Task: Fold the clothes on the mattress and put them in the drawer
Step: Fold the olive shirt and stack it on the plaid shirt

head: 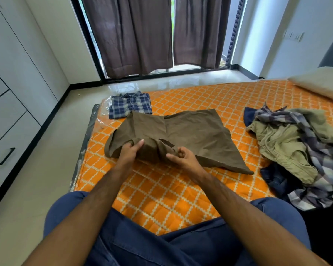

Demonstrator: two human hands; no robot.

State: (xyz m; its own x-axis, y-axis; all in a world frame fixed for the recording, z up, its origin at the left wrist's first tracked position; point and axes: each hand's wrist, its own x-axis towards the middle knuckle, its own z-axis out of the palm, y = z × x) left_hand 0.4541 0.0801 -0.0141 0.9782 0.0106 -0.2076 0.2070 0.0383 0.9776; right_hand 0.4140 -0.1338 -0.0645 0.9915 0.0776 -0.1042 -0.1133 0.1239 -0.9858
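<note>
**Operator:** I logged both grips at the near-left edge of the brown garment [181, 135]. The left hand [130, 152] was curled round a bunched fold of cloth, thumb on top. The right hand [181, 157] was beside it with its fingers curled at a crumpled flap; I judged it to be pinching that flap, though the contact itself was partly hidden.

**Supervisor:** State where the garment lay relative to those grips.

**Operator:** It lay on the mattress [161, 192], spread away from both hands. From the grip, the bulk of the cloth ran forward and to the right. Its long axis ran roughly left to right across my view, and the far corner pointed right, toward the pile of unfolded clothes [296, 146].

**Supervisor:** Which hand was nearer the free end?

**Operator:** The right hand. The left hand sat at the gathered left end, just short of the mattress edge. I judged that the next fold would have to carry cloth from the left end toward the right, or the reverse, along that axis.

**Supervisor:** Other items?

**Operator:** A folded blue plaid shirt [130, 106] lay beyond the garment at the far-left corner; the two appeared to touch. The drawers [10, 143] stood to my left across the floor, closed, nearer the left hand. I judged the task to be early, with most clothes unfolded.
</note>
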